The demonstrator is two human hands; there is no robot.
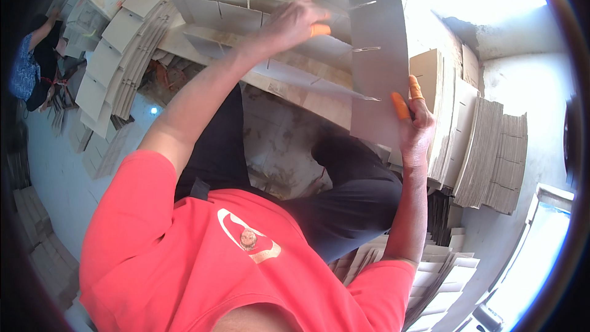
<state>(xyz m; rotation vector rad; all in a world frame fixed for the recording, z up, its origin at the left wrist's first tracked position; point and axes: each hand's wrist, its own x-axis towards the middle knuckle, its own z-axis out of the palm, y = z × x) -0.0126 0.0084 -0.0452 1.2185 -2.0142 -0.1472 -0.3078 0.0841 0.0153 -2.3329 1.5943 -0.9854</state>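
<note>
My right hand (419, 126), with orange finger covers on two fingers, grips the right edge of a grey slotted cardboard strip (380, 31). The strip stands upright, and its slots open to the left. Long slotted cardboard strips (307, 77) run lengthwise, their right ends meeting the upright strip at its slots; how deep they sit in them cannot be made out. My left hand (295, 21), with one orange finger cover, hovers over these lengthwise strips, left of the upright one. Motion blurs its fingers, so whether it touches anything is unclear.
Below the strips is a wooden work surface (319, 103). Stacks of cardboard pieces stand at the right (479, 147) and fan out at the left (117, 55). More cardboard (439, 276) lies at lower right. Another person (37, 64) is at the far left.
</note>
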